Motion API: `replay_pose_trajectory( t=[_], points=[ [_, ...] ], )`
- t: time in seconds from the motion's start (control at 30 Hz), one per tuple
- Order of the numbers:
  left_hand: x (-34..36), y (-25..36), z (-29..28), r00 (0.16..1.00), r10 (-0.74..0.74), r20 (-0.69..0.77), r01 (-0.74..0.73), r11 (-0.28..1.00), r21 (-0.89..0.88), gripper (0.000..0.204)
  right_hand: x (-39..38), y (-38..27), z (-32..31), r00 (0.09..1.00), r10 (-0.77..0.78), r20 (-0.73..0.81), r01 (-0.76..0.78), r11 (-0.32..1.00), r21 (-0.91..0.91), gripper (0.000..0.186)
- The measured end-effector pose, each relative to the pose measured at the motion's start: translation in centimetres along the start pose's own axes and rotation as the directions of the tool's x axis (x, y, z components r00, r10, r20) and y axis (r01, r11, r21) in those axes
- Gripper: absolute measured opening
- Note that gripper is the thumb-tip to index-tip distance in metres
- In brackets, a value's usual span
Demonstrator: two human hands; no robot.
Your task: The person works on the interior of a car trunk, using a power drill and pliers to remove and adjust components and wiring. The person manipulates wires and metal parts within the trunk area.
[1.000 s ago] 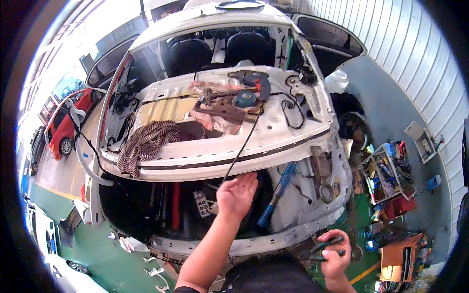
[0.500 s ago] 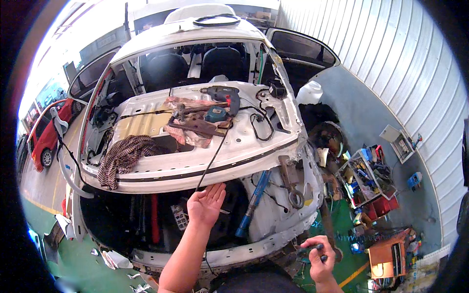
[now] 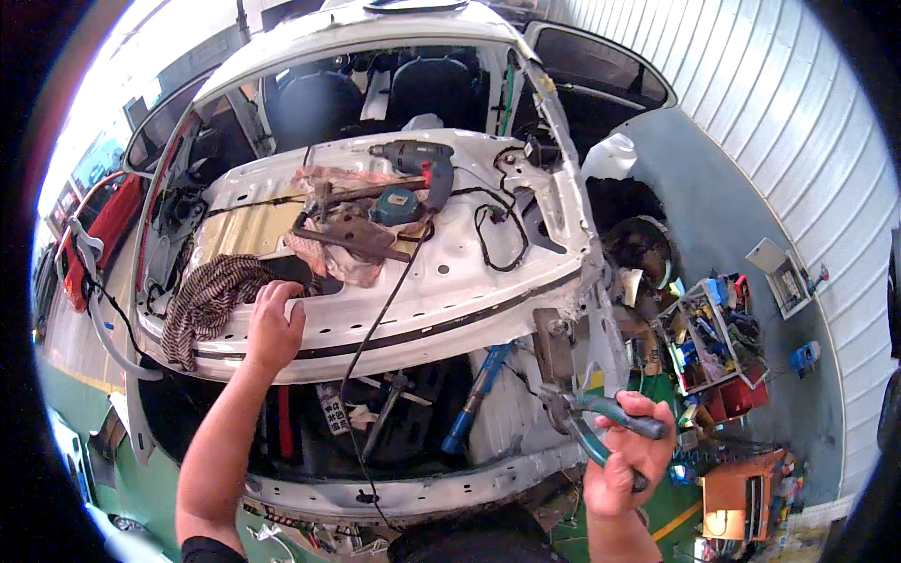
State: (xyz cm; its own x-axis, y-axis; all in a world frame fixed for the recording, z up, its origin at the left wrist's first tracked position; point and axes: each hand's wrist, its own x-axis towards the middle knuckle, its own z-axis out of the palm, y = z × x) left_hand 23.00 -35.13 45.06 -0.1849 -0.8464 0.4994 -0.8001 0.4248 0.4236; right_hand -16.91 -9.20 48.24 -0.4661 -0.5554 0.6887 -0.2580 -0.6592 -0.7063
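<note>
My right hand (image 3: 627,460) is closed around the handles of a pair of pliers (image 3: 601,406) with green and black grips. Their jaws point left, near the right rear corner of a stripped white car body. My left hand (image 3: 276,328) reaches over the rear edge of the white panel (image 3: 469,300), back upward, fingers apart and slightly bent. Beside its fingertips lies a brown-and-cream striped cloth (image 3: 214,298); whether they touch it I cannot tell. Farther in, a power drill (image 3: 422,159), a teal tape measure (image 3: 396,205) and a hammer (image 3: 375,190) rest on the panel.
A black cable (image 3: 380,319) hangs across the panel edge into the open trunk. A blue cylindrical tool (image 3: 477,399) leans inside the trunk. At the right stand a tool cart (image 3: 718,338) and an orange-brown box (image 3: 737,488). A white jug (image 3: 610,157) sits near the open door.
My left hand has moved left and forward from above the trunk to beside the striped cloth, turning its palm down. My right hand has risen, bringing the pliers more fully into sight.
</note>
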Motion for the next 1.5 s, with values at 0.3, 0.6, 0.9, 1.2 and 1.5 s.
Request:
replay_pose_trajectory(
  t=[0.3,0.6,0.9,1.2,1.5],
  points=[
    [-0.4,-0.5,1.9,0.999,0.03,0.039,-0.036,0.985,0.167,0.015,0.4,8.8,2.2,0.954,-0.125,0.272,0.149,0.987,-0.066,0.082],
    [0.4,-0.7,2.4,0.995,0.029,0.099,-0.043,0.988,0.148,0.018,1.6,10.5,4.1,0.976,-0.167,0.137,0.182,0.978,-0.101,0.044],
    [0.0,-1.2,2.2,0.99,-0.051,0.13,0.03,0.988,0.155,0.014,5.4,11.9,5.9,0.947,-0.07,0.313,0.007,0.98,0.2,0.031],
    [-0.7,-2.7,2.3,0.994,0.008,0.11,-0.028,0.983,0.179,0.018,10.7,11.5,9.2,0.843,0.346,0.412,-0.4,0.915,0.05,0.037],
    [-1.1,-3.4,2.4,0.999,0.017,0.039,-0.023,0.989,0.147,0.016,10.4,13.1,1.5,0.869,0.092,0.486,-0.205,0.962,0.183,0.073]
  ],
)
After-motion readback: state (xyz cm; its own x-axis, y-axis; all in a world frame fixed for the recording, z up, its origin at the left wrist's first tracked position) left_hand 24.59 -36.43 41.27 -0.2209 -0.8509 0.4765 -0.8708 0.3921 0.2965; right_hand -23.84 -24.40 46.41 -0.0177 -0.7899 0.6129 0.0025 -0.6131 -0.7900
